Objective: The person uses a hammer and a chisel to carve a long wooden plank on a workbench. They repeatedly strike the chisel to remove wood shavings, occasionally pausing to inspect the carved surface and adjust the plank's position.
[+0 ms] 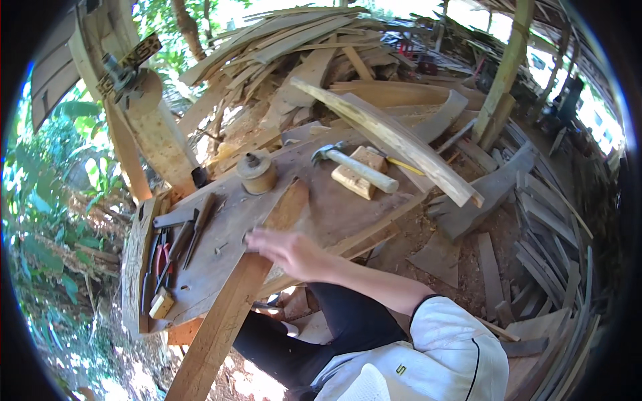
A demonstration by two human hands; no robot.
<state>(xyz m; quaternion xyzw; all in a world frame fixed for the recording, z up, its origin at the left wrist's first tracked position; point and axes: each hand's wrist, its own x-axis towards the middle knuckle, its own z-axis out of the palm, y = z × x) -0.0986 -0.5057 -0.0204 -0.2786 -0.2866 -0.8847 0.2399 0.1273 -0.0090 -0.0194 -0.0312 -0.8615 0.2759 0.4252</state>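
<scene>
My right hand (287, 254) reaches across a long brown plank (231, 314), with its fingers over the plank's upper face. The fingertips are smeared by motion, and a small dark spot shows beside them. Whether they hold anything I cannot make out. The plank lies at a slant over the wooden workbench (341, 210), its near end running past the front edge toward the lower left. My left hand is not in view.
On the bench sit a round wooden pot-like piece (257, 174), a hammer (358, 168) resting on a wooden block (361, 184), and red-handled pliers (162, 259) among several hand tools. A rough timber (394, 144) juts over the right side. Board offcuts (281, 47) are piled behind.
</scene>
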